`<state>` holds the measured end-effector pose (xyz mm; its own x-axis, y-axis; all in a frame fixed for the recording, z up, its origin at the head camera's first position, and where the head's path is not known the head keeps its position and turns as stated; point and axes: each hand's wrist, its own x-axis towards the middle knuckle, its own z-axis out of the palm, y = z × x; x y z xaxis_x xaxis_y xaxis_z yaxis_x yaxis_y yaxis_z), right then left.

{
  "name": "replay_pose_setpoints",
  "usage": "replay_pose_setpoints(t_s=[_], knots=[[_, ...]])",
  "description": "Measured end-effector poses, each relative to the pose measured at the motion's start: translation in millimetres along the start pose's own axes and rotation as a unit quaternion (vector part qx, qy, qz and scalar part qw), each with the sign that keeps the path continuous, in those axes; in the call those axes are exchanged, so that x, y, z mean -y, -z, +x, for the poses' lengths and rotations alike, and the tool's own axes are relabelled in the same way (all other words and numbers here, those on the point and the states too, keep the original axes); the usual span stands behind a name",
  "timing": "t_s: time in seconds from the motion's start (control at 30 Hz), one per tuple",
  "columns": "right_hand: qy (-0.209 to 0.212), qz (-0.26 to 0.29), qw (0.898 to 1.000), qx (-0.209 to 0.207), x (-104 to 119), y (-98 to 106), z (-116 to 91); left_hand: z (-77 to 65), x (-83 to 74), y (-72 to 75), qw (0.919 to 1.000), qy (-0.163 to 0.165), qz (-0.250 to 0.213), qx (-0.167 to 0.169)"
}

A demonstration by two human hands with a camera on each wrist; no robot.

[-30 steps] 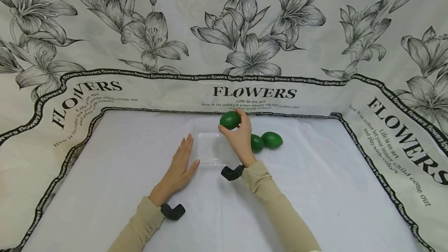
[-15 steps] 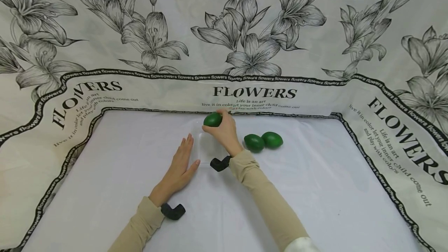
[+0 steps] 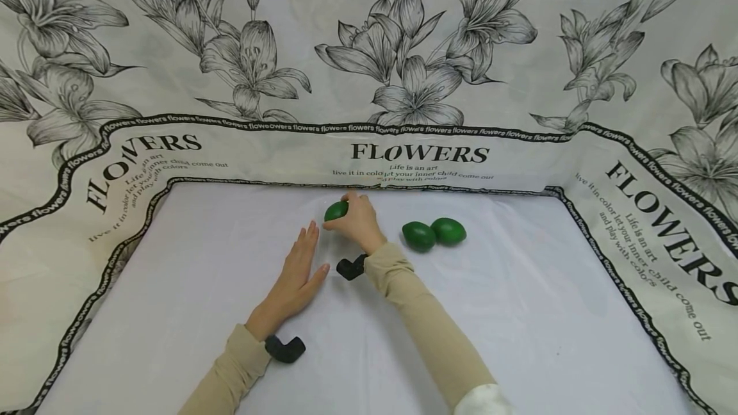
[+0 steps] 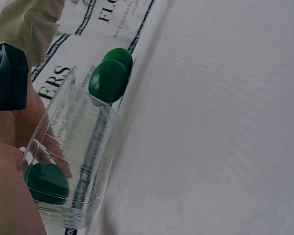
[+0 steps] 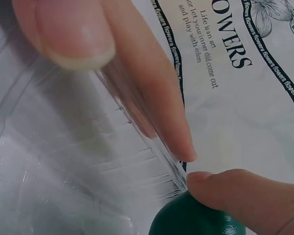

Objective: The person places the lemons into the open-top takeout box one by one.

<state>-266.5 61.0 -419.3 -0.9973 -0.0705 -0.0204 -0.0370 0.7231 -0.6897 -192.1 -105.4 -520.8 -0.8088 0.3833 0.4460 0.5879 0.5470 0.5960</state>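
Note:
My right hand [image 3: 359, 219] pinches a green lime [image 3: 336, 211] between thumb and fingers at the far end of a clear plastic container [image 4: 90, 125]. In the left wrist view this lime [image 4: 46, 183] shows through the container's wall, low near one end. Much of the container is hidden by the right hand in the head view. My left hand [image 3: 294, 274] lies along the container's left side, fingers straight and thumb spread, holding nothing. Right of the container, two more limes, one nearer [image 3: 419, 236] and one farther right [image 3: 448, 231], lie side by side on the white tabletop.
A white cloth [image 3: 519, 312] covers the table. Behind and at both sides rises a flower-printed cloth backdrop [image 3: 415, 82] with black lettered borders. Dark wrist mounts [image 3: 285, 349] sit under both wrists.
My right hand has carried the lime leftward and then down toward the container's far left end. The left hand and the other two limes have stayed put.

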Motion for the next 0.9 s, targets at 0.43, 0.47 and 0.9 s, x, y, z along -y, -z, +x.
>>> replay_pose_setpoints(t_s=[0.43, 0.47, 0.9], knots=[[-0.019, -0.032, 0.999, 0.007, -9, -13, 1, 0.1, 0.9, -1.5, 1.0, 0.003, 0.002, 0.004], [-0.018, -0.032, 0.999, 0.006, -10, -13, 0, 0.1, 1.0, -1.5, 1.0, 0.004, 0.003, 0.004], [-0.009, -0.013, 1.0, -0.027, -9, -16, -1, -0.2, 1.6, -0.4, 0.9999, 0.01, 0.002, 0.009]])
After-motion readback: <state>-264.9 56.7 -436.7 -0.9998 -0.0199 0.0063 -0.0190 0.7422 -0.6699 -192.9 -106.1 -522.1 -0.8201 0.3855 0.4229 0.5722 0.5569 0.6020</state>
